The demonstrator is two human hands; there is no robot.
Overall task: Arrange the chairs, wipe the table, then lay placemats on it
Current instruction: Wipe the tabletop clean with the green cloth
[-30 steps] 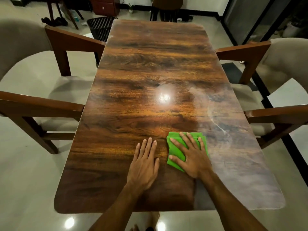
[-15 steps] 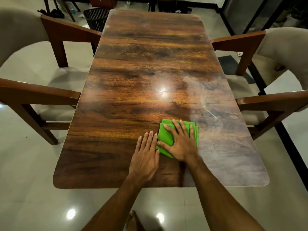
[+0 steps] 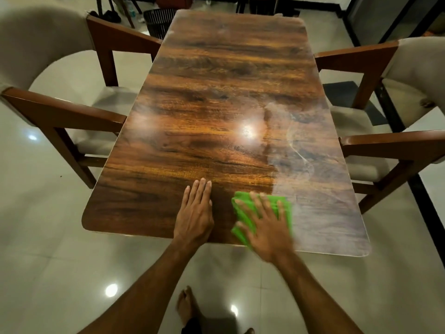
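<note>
The table kept a hazy film over its right half. The green cloth had slid right near the front edge, away from the left hand, which lay flat, fingers together. The right hand, blurred, seemingly pressed the cloth with spread fingers, so wiping was unfinished.

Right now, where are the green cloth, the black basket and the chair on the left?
green cloth (image 3: 287,212), head view, its bare right edge
black basket (image 3: 157,22), head view, its slatted wall
left chair (image 3: 67,108), head view, its near wooden armrest
</note>
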